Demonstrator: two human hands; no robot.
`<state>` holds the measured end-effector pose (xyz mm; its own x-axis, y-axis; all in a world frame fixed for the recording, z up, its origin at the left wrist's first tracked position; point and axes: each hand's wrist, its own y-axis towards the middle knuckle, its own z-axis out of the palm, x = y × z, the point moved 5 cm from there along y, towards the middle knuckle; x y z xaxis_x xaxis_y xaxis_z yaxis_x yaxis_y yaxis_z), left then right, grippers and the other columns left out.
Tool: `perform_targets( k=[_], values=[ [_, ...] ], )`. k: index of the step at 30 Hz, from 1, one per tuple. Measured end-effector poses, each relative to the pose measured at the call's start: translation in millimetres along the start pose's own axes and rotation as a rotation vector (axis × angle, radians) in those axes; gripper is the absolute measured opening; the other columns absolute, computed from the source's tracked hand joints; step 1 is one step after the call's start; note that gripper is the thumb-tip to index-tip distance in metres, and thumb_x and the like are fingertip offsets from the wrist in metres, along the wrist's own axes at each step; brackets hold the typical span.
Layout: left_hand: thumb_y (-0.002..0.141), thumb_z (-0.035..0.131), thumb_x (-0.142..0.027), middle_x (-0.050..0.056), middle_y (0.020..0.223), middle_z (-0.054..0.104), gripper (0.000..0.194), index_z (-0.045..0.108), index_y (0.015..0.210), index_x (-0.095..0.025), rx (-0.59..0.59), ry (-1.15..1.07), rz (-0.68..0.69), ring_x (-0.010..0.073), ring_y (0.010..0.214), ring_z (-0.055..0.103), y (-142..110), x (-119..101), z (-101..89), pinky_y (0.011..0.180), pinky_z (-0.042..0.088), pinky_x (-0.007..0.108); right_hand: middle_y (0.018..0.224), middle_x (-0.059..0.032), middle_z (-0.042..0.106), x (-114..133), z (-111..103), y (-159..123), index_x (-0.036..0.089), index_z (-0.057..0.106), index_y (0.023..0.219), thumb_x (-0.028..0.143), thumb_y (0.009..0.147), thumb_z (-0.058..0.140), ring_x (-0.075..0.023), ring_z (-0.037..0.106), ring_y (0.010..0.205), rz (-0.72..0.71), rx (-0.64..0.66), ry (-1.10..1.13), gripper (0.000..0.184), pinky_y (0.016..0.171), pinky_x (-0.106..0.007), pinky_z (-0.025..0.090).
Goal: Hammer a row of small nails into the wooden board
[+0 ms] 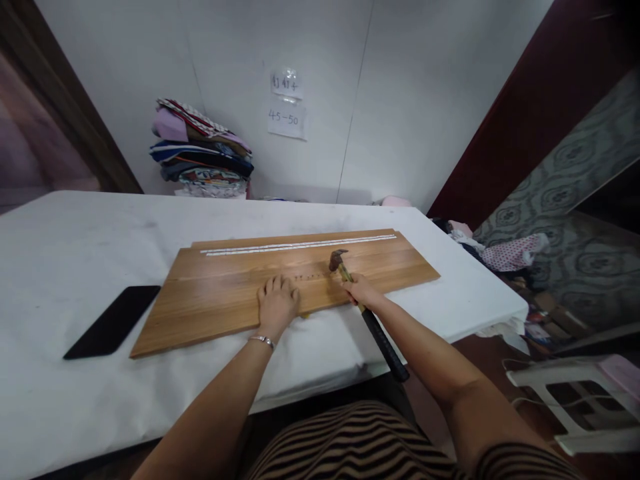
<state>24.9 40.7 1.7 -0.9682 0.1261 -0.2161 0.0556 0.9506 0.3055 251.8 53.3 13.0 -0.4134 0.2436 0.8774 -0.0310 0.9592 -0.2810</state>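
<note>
A long brown wooden board lies on the white-covered table. My left hand rests flat on it near the front edge, fingers stretched out. In my right hand is a claw hammer, gripped high on the handle close to the head. The rusty head is over the board, and the black grip points back toward my body. Between my hands is a short row of small dark marks that look like nails; they are too small to make out well. Two thin white strips run along the board's far side.
A flat black rectangular object lies left of the board on the white table. Folded clothes are stacked by the wall, under which paper signs hang to the right. A white plastic stool stands at right.
</note>
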Motion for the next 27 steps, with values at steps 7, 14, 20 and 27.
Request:
perform_targets(
  k=[7,14,20,27],
  values=[
    [0.093,0.039,-0.034,0.017,0.138,0.058,0.042,0.064,0.120,-0.015,0.028,0.020,-0.013,0.0323,0.128,0.047,0.3,0.1,-0.1,0.105,0.035,0.049,0.035,0.0104,0.042,-1.1,1.3,-1.6,0.023,0.041,0.073,0.021,0.087,0.057,-0.0083,0.035,0.029,0.022,0.021,-0.014,0.022,0.036,-0.020,0.027],
    [0.092,0.040,-0.034,0.017,0.138,0.057,0.042,0.064,0.121,-0.015,0.015,-0.019,-0.007,0.0331,0.130,0.045,0.3,1.2,1.3,0.106,0.033,0.050,0.037,0.0103,0.040,-0.4,-6.4,-4.3,0.022,0.041,0.071,0.018,0.087,0.054,-0.0079,0.035,0.030,0.012,-0.030,-0.018,0.021,0.036,-0.021,0.026],
    [0.093,0.038,-0.034,0.016,0.138,0.058,0.041,0.065,0.119,-0.016,0.005,0.010,-0.008,0.0316,0.129,0.046,0.2,1.0,1.1,0.106,0.034,0.049,0.035,0.0101,0.040,-7.2,-10.3,-4.5,0.022,0.042,0.070,0.019,0.087,0.052,-0.0079,0.034,0.029,0.028,-0.025,-0.042,0.020,0.036,-0.021,0.026],
    [0.093,0.039,-0.035,0.015,0.139,0.058,0.041,0.064,0.119,-0.017,0.005,0.035,-0.004,0.0313,0.129,0.046,0.3,1.7,1.4,0.105,0.034,0.048,0.036,0.0088,0.041,-9.1,-13.7,-4.1,0.022,0.042,0.069,0.023,0.086,0.054,-0.0081,0.036,0.031,0.012,-0.035,-0.047,0.020,0.037,-0.020,0.027]
  ],
)
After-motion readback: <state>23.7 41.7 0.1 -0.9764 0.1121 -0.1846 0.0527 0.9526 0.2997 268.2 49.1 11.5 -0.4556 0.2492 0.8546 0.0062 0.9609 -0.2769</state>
